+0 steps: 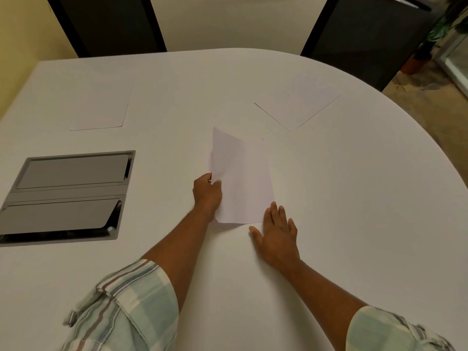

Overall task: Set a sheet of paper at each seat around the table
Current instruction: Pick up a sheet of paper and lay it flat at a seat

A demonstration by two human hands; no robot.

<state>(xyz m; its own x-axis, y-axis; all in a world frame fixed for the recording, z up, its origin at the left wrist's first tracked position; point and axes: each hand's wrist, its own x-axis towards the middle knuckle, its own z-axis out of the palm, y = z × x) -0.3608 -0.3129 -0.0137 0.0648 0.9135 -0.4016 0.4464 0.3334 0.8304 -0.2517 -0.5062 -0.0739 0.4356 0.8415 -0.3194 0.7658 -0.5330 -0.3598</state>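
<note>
My left hand (207, 193) pinches the left edge of a white sheet of paper (243, 178) in the middle of the white table (354, 198); that edge is lifted and curled up. Spread flat on the tabletop, my right hand (277, 236) has its fingertips at the sheet's near right corner. A second sheet (101, 105) lies flat at the far left, in front of a dark chair (106, 21). A third sheet (298, 107) lies angled at the far right, near another dark chair (367, 39).
A grey hatch with two lids (65, 196) is set into the table at the left. The table's rounded edge curves along the right side. A potted plant (428, 46) stands on the floor at the far right.
</note>
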